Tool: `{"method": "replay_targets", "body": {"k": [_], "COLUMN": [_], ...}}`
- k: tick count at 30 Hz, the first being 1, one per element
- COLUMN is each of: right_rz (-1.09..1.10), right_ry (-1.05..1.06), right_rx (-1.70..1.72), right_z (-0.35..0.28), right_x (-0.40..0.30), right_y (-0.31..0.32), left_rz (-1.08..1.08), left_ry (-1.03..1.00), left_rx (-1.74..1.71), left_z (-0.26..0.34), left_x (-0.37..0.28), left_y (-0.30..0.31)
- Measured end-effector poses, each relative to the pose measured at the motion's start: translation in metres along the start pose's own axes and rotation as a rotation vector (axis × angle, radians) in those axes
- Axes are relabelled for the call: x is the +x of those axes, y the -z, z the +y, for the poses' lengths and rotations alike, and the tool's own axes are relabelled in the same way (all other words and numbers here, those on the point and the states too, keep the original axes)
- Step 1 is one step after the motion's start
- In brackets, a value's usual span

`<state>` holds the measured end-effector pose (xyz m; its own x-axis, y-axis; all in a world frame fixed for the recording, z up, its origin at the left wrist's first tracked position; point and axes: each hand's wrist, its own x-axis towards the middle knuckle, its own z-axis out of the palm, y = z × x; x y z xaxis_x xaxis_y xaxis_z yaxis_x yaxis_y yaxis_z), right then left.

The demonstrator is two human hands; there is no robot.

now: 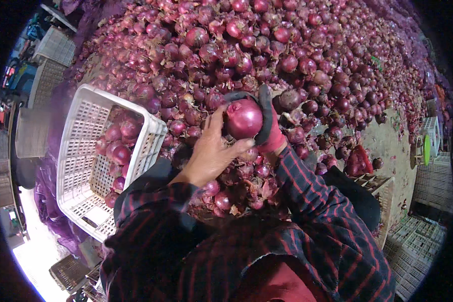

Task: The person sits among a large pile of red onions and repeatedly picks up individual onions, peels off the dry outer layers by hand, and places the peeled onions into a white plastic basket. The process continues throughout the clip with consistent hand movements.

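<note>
A large red onion (244,119) is held between my two hands above the heap. My bare left hand (207,149) grips its left and lower side, the thumb lying along the bottom. Around the right side and far edge curls my right hand (268,128), in a red glove with black fingers. Loose red onions (245,170) and dry skins lie below my wrists. To my left a white plastic crate (83,151), tilted toward the heap, has several red onions (119,145) inside it.
A wide heap of red onions (234,49) spreads ahead. Purple netting (54,211) runs behind the white crate. At my right are a slatted crate (383,200), a red mesh bag (359,161) and concrete floor (390,151). Stacked crates (434,181) stand farther right; more crates (34,130) stand left.
</note>
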<state>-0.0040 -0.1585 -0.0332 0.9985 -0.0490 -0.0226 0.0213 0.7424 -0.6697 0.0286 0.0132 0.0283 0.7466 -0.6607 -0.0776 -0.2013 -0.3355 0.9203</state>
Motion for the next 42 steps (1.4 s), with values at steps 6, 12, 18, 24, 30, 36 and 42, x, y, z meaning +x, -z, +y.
{"method": "replay_targets", "body": {"k": [6, 12, 18, 24, 30, 36, 42], "right_rz": [0.254, 0.367, 0.117, 0.312, 0.362, 0.369, 0.531], "right_ry": [0.479, 0.413, 0.368, -0.225, -0.251, -0.354, -0.247], "right_rx": [-0.978, -1.156, -1.427, -1.336, -1.319, -1.138, -1.065], "right_z": [-0.023, -0.021, 0.032, 0.022, 0.054, 0.036, 0.016], "right_x": [-0.024, -0.058, -0.122, -0.191, -0.169, -0.111, -0.006], "right_y": [-0.076, -0.125, -0.082, -0.027, 0.032, 0.038, 0.115], "left_rz": [0.168, 0.301, 0.594, 0.868, 1.228, 0.895, -0.017], "left_ry": [-0.155, -0.184, 0.085, 0.025, 0.233, -0.05, 0.024], "left_rx": [-0.558, -0.663, -0.942, -0.662, -0.532, -0.609, -0.077], "left_z": [0.032, 0.038, 0.056, -0.001, -0.096, 0.008, 0.076], "left_x": [-0.004, 0.0, -0.007, -0.078, -0.141, -0.073, -0.018], "left_y": [-0.004, 0.001, 0.094, 0.217, 0.315, 0.238, 0.086]}}
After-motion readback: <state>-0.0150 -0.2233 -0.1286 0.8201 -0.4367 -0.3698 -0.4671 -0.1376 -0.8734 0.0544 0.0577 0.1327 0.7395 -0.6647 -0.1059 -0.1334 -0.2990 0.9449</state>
